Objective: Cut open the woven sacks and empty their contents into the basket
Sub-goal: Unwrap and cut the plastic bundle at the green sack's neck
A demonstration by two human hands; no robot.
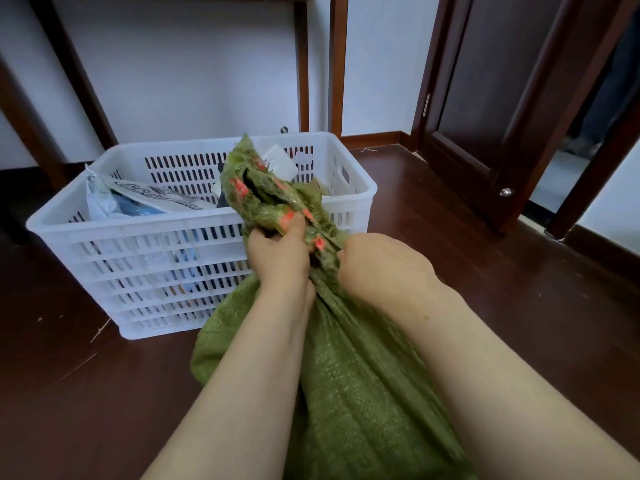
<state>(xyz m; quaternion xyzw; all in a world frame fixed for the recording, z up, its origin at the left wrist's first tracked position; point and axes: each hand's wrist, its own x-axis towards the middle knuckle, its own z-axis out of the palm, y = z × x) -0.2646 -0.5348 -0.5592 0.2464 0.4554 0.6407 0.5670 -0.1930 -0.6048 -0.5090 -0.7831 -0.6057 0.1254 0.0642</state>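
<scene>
Dark floor [485, 306], basket [138, 224] at 11 o'clock. Left grip [278, 258], right grip [378, 268] clamped on sack [353, 375] neck. Opening step; next needs blade.

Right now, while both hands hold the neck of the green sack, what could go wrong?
1. The green sack stands on the floor in front of the white basket, not over it. If the neck opens now, the contents may spill on the floor.
2. The left hand and right hand grip the bunched neck close together, so a blade brought there could cut them.
3. Parcels already reach the rim on the basket's left side, so more may overflow.
</scene>
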